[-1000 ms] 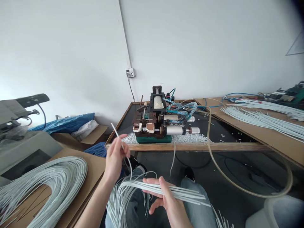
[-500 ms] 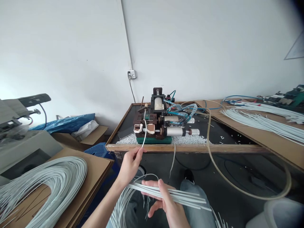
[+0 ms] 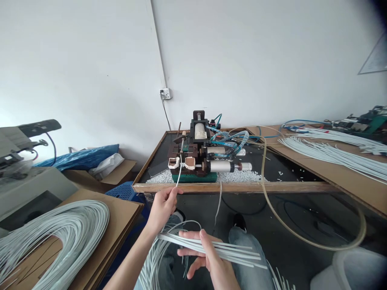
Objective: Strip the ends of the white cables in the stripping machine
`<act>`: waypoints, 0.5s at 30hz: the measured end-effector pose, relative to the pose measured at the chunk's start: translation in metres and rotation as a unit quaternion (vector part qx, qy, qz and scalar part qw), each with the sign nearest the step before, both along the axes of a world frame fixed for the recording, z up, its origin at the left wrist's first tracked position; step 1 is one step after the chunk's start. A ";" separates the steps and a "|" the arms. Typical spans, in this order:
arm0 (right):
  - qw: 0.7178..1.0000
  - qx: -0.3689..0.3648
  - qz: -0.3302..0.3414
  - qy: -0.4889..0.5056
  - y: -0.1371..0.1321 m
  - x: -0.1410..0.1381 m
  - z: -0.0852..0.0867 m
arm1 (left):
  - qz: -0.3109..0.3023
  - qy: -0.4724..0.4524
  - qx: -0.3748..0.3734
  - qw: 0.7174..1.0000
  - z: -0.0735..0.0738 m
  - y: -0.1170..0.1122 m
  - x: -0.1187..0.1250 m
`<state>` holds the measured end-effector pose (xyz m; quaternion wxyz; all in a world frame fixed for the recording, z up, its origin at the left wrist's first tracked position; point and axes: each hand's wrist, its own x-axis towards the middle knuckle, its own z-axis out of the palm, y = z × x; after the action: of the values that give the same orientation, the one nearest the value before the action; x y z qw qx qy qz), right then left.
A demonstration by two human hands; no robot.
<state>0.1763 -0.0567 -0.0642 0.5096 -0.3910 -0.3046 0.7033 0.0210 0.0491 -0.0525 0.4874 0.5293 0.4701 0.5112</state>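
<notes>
My left hand (image 3: 165,203) pinches a single white wire (image 3: 179,176) in front of the table edge. The wire runs up from my fingertips between two whitish-lined jaws of a pneumatic machine (image 3: 193,151). Its far end lies inside the machine, where I cannot make it out. Below and to the right, my right hand (image 3: 208,255) is closed round a bundle of white wires (image 3: 238,253), thumb on top, the cut ends pointing right. The rest of that bundle hangs over my lap and passes behind my left forearm.
Small white scraps (image 3: 160,177) lie round the machine on the wood-edged table (image 3: 272,187). A coil of white wires (image 3: 90,217) rests on cardboard at left; more wires (image 3: 326,155) lie at right. A clear hose (image 3: 305,239) loops down near a pale bin (image 3: 341,266).
The wire in my left hand now passes straighter between the jaws, which appear closer together around it. My left hand has shifted slightly left; the whole view has also drifted a little.
</notes>
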 end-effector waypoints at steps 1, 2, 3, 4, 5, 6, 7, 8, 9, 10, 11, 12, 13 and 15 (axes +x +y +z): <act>1.000 0.001 0.000 -0.001 0.000 0.000 0.000 | 0.000 -0.001 0.000 1.000 0.000 0.000 -0.001; 1.000 0.002 0.000 -0.001 0.000 0.000 0.000 | 0.000 -0.001 0.000 1.000 0.000 0.000 -0.002; 1.000 0.003 0.000 -0.002 0.000 0.000 0.000 | 0.001 0.000 0.000 1.000 0.000 0.001 -0.003; 1.000 0.004 0.001 -0.002 0.000 -0.001 0.000 | 0.002 0.001 -0.001 1.000 -0.001 0.001 -0.003; 1.000 0.004 0.002 -0.002 0.000 -0.001 0.000 | 0.004 0.001 -0.001 1.000 -0.002 0.002 -0.004; 1.000 0.005 0.002 -0.001 0.000 -0.001 0.000 | 0.005 0.001 -0.002 1.000 -0.003 0.002 -0.004; 1.000 0.005 0.002 0.002 0.000 -0.001 0.000 | 0.006 -0.001 -0.004 1.000 -0.004 0.003 -0.004; 1.000 0.005 0.001 0.005 0.000 -0.001 0.000 | 0.008 -0.002 -0.006 1.000 -0.005 0.004 -0.004; 1.000 0.005 0.000 0.008 0.000 -0.002 0.000 | 0.010 -0.004 -0.007 1.000 -0.005 0.004 -0.005; 1.000 0.004 0.000 0.011 0.000 -0.002 0.000 | 0.011 -0.005 -0.009 1.000 -0.005 0.004 -0.005; 1.000 0.005 0.001 0.013 -0.001 -0.002 0.000 | 0.013 -0.005 -0.009 1.000 -0.005 0.004 -0.006; 1.000 0.005 0.002 0.015 -0.001 -0.002 -0.001 | 0.016 -0.006 -0.008 1.000 -0.005 0.004 -0.006; 1.000 0.006 0.003 0.015 -0.001 -0.002 -0.002 | 0.020 -0.006 -0.006 1.000 -0.005 0.005 -0.007; 1.000 0.008 0.004 0.014 -0.001 -0.002 -0.003 | 0.026 -0.010 -0.005 1.000 -0.004 0.005 -0.008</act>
<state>0.1745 -0.0575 -0.0676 0.5145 -0.3758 -0.3044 0.7081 0.0126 0.0540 -0.0563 0.4811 0.5098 0.4812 0.5264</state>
